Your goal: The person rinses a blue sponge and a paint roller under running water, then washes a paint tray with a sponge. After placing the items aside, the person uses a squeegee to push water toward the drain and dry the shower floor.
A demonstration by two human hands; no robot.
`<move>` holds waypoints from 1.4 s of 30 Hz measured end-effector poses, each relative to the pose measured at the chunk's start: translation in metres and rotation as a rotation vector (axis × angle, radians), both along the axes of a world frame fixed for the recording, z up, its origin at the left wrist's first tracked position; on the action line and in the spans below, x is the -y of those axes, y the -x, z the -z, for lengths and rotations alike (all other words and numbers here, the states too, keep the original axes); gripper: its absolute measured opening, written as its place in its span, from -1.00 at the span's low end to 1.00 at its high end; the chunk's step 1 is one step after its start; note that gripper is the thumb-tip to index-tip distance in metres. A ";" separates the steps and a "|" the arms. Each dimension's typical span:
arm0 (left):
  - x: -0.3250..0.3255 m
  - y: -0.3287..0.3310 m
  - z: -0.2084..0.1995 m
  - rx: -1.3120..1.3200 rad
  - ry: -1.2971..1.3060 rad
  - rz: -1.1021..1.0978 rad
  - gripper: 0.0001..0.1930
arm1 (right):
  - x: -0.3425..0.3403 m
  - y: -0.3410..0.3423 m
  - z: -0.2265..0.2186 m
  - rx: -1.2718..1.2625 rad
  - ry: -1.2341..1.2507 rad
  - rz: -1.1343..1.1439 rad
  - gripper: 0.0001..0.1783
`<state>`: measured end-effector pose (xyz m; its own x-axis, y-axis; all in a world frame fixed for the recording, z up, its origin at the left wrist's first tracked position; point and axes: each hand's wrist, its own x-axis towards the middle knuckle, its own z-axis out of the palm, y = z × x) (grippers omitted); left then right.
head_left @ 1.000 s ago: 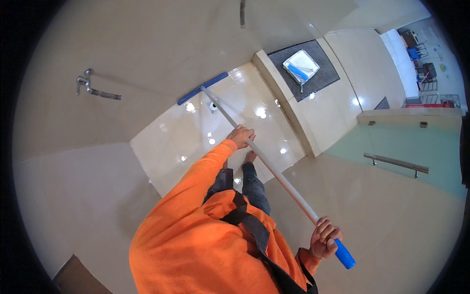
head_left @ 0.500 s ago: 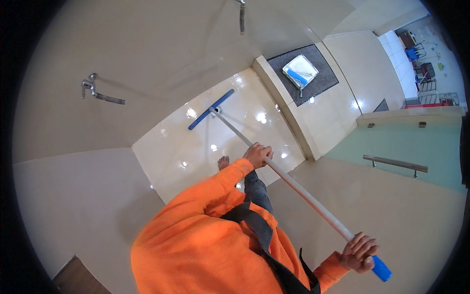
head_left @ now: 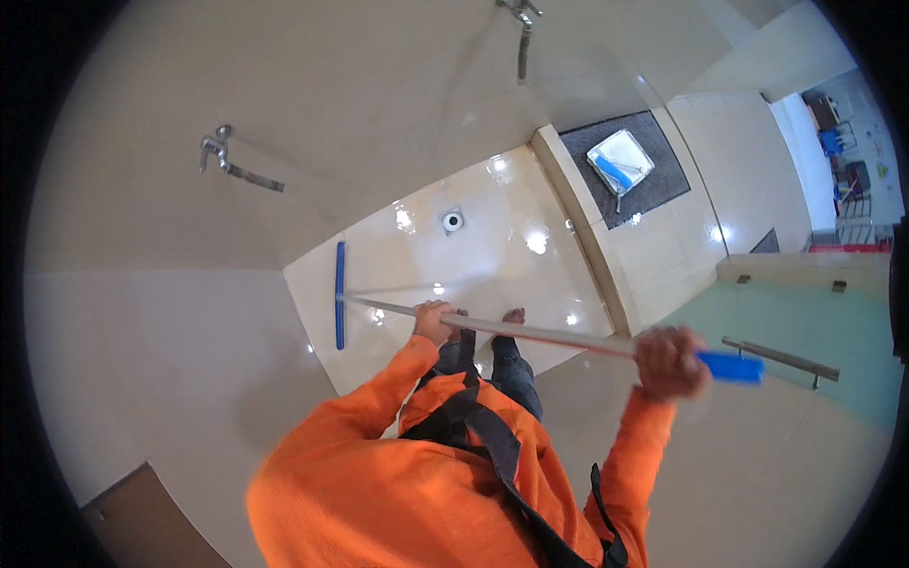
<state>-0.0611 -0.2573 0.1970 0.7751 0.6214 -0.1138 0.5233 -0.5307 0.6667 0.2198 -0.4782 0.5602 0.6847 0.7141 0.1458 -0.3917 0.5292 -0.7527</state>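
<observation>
A floor squeegee [head_left: 530, 331] with a long pale pole spans the view in front of my body. My left hand [head_left: 435, 323] is closed around the middle of the pole. Further up, my right hand [head_left: 670, 363] grips the pole just below its blue end grip [head_left: 731, 367]; that hand is slightly blurred. The blue squeegee head [head_left: 340, 295] is at the left side of the wet, shiny tiled floor [head_left: 483, 260]. A round floor drain [head_left: 453, 221] shows near the back wall, apart from the blade. My bare feet stand on the tiles.
Two metal taps, one at the left [head_left: 220, 151] and one at the top [head_left: 520, 11], jut from the wall. A raised kerb [head_left: 579, 222] borders the floor. Beyond it, a white tray [head_left: 636, 151] with a blue tool lies on a dark mat [head_left: 674, 180]. A glass door has a metal handle [head_left: 781, 358].
The squeegee head has swung from beside the drain to the left, near the side wall. My right hand has risen and the pole lies flatter. Both hands still hold it.
</observation>
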 end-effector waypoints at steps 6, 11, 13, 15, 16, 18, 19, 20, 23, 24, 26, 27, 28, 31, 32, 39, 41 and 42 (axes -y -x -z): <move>-0.037 -0.053 0.032 -0.065 -0.020 0.137 -0.80 | -0.038 -0.044 0.011 0.077 0.066 -0.011 -0.68; 0.006 -0.158 0.006 -0.078 0.069 0.326 -0.76 | 0.029 -0.083 -0.037 0.086 0.125 0.164 -0.67; 0.019 -0.187 0.000 -0.100 0.122 0.398 -0.75 | 0.052 -0.090 -0.049 0.110 0.164 0.236 -0.67; 0.033 -0.206 -0.005 -0.106 0.146 0.486 -0.75 | 0.082 -0.083 -0.051 0.096 0.161 0.307 -0.67; 0.040 -0.208 -0.006 -0.120 0.160 0.530 -0.75 | 0.091 -0.075 -0.052 0.110 0.165 0.337 -0.67; 0.056 -0.208 -0.006 -0.123 0.154 0.585 -0.75 | 0.115 -0.062 -0.053 0.099 0.149 0.370 -0.68; 0.062 -0.207 -0.006 -0.126 0.152 0.613 -0.74 | 0.125 -0.053 -0.053 0.093 0.142 0.386 -0.69; 0.066 -0.211 -0.006 -0.123 0.149 0.638 -0.74 | 0.136 -0.048 -0.053 0.131 0.171 0.415 -0.73; 0.086 -0.207 -0.007 -0.121 0.151 0.717 -0.71 | 0.157 -0.018 -0.056 0.095 0.134 0.514 -0.70; 0.096 -0.200 -0.008 -0.111 0.147 0.745 -0.69 | 0.168 -0.005 -0.057 0.091 0.139 0.523 -0.71; 0.113 -0.182 -0.006 -0.069 0.152 0.785 -0.67 | 0.194 0.021 -0.056 0.080 0.182 0.652 -0.76; 0.126 -0.173 -0.006 -0.100 0.159 0.813 -0.68 | 0.206 0.032 -0.057 0.074 0.202 0.714 -0.79; 0.140 -0.169 -0.010 -0.122 0.163 0.846 -0.70 | 0.211 0.046 -0.066 0.078 0.212 0.746 -0.78; 0.160 -0.164 -0.038 -0.110 0.188 0.890 -0.73 | 0.231 0.074 -0.085 0.114 0.207 0.793 -0.74; 0.161 -0.163 -0.045 -0.100 0.195 0.889 -0.75 | 0.231 0.075 -0.086 0.130 0.172 0.752 -0.73; 0.108 -0.173 -0.068 -0.154 -0.058 0.870 -0.79 | 0.206 0.056 -0.081 0.187 0.041 0.607 -0.69; 0.089 -0.187 -0.048 -0.196 -0.110 0.858 -0.77 | 0.193 0.051 -0.056 0.142 0.037 0.651 -0.69; 0.074 -0.188 -0.031 -0.205 -0.095 0.856 -0.76 | 0.182 0.051 -0.039 0.127 0.058 0.679 -0.69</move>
<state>0.1265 -0.3310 0.2275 0.9488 -0.1491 -0.2785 0.0250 -0.8435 0.5366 0.1688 -0.6602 0.5995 0.9630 0.1426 0.2286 0.1048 0.5837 -0.8052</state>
